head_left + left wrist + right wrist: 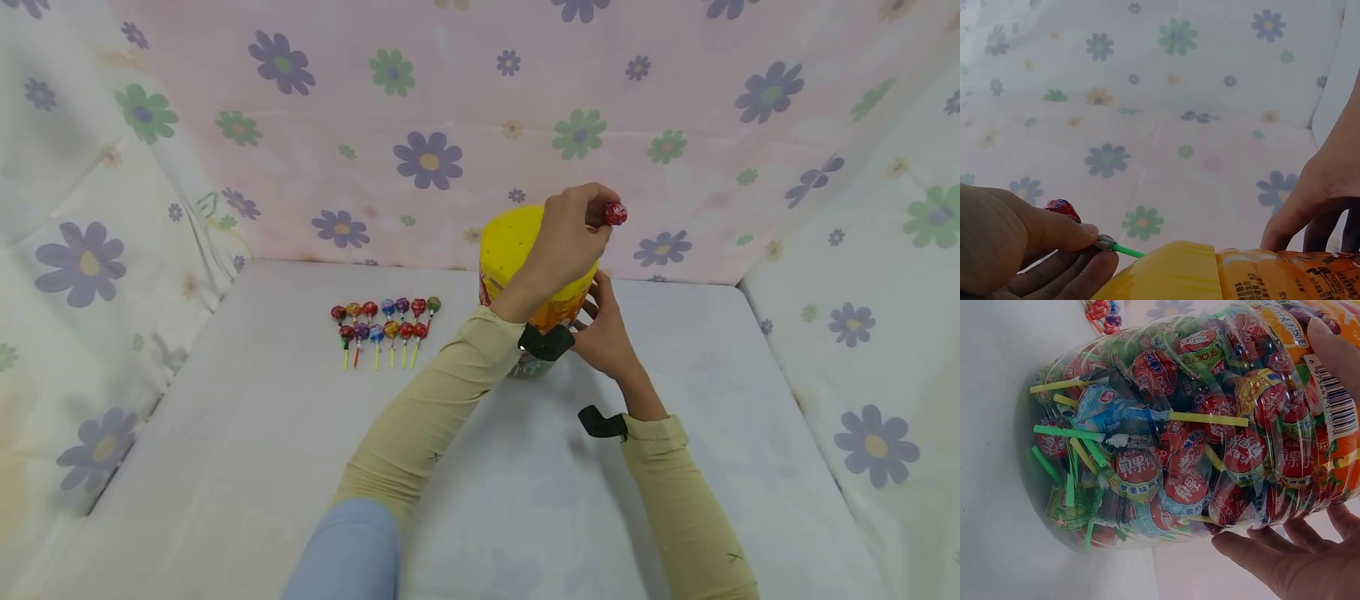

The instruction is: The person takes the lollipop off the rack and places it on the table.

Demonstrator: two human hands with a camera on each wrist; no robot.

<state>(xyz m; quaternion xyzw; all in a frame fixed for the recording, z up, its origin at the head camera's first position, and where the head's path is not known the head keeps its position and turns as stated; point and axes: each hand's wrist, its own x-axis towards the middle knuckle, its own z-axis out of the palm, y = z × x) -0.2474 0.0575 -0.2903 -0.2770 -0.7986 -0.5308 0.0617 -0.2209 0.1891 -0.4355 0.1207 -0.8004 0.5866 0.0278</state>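
A clear plastic jar (1172, 444) full of wrapped lollipops stands on the white surface, with an orange printed label and a yellow lid (510, 237) dotted with small holes. My left hand (566, 237) reaches across the jar and pinches a red-wrapped lollipop (616, 213) beside the lid. In the left wrist view its green stick (1127, 251) runs down to the lid's edge; whether the tip sits in a hole is hidden. With thumb and fingers spread around the jar's side, my right hand (603, 333) holds it at the label.
Left of the jar, several lollipops (377, 333) lie in two rows, sticks pointing toward me. A flowered cloth (427, 158) hangs behind the white tabletop (247, 417) and along both sides.
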